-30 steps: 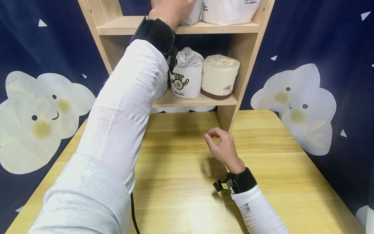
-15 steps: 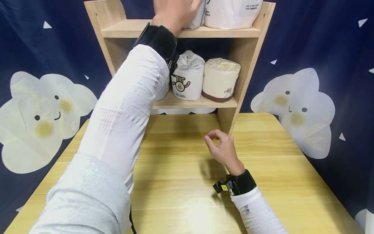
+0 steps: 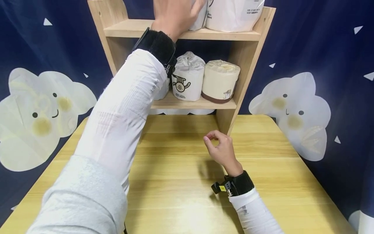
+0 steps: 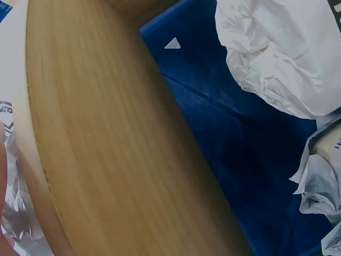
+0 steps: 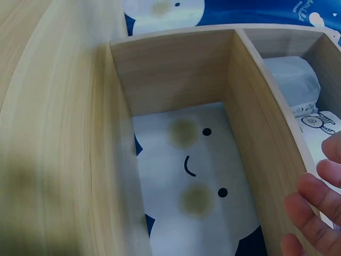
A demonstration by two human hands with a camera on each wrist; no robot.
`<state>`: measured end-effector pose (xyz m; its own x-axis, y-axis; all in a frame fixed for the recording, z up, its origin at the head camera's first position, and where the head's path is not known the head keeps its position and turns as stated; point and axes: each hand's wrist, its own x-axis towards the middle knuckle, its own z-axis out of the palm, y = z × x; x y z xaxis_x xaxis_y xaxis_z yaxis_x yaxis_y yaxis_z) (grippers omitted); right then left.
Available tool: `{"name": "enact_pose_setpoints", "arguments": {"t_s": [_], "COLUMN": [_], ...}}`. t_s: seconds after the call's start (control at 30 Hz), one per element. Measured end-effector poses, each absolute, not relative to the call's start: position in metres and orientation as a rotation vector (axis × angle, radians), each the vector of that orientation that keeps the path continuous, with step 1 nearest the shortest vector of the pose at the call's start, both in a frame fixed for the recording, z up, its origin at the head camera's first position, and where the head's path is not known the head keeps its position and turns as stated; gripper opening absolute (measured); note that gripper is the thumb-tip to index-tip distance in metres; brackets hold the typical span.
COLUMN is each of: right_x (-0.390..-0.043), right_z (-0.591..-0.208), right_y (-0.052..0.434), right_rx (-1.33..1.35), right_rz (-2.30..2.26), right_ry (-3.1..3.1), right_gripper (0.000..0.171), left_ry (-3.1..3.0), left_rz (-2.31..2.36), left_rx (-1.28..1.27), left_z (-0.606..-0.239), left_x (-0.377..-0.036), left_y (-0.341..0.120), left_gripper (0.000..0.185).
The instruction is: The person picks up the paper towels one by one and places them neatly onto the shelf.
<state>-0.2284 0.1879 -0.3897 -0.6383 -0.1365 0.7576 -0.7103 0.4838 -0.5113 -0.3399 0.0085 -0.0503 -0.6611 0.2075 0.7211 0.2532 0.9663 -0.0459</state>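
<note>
My left hand [image 3: 173, 16] is up at the top shelf, its thumb over the near side of a white paper-wrapped toilet roll [image 3: 201, 20]. The other fingers are hidden behind the hand and the frame's top edge. Beside that roll stands another wrapped toilet roll [image 3: 233, 16]. At the left edge of the left wrist view, a finger shows beside crinkled wrapping [image 4: 20, 197]. My right hand [image 3: 223, 149] stays low over the table by the shelf's right side, fingers loosely curled, holding nothing. Its fingertips [image 5: 306, 213] also appear in the right wrist view.
The wooden shelf unit [image 3: 193, 103] stands at the table's back. On its middle shelf are a white roll with a cartoon print [image 3: 188, 83], a cream roll with a brown base [image 3: 220, 81] and one partly hidden by my left arm. A dark blue curtain [image 3: 292, 39] hangs behind.
The head view has tipped up slightly, so the shelf sits lower in it. My left hand stays at the same roll, its thumb reaching a little farther right. The right hand keeps still.
</note>
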Motion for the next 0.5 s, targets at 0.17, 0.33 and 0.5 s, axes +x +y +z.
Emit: {"name": "enact_pose_setpoints", "arguments": {"t_s": [0.17, 0.33, 0.5], "right_x": [-0.23, -0.233, -0.236], "right_z": [-0.391, -0.392, -0.394], "right_y": [0.188, 0.188, 0.188], "right_rx": [0.703, 0.709, 0.729], "right_rz": [1.136, 1.128, 1.127], "right_ry": [-2.084, -2.08, -2.072], "right_gripper": [0.005, 0.005, 0.006], "left_ry": [-2.272, -2.22, -2.182], "left_rz": [-0.02, -0.013, -0.02], "left_rx": [-0.333, -0.378, -0.407], "left_z": [-0.055, -0.062, -0.069], "left_x": [-0.34, -0.339, -0.339], "left_y": [0.007, 0.003, 0.0], "left_gripper": [0.075, 0.071, 0.066]}}
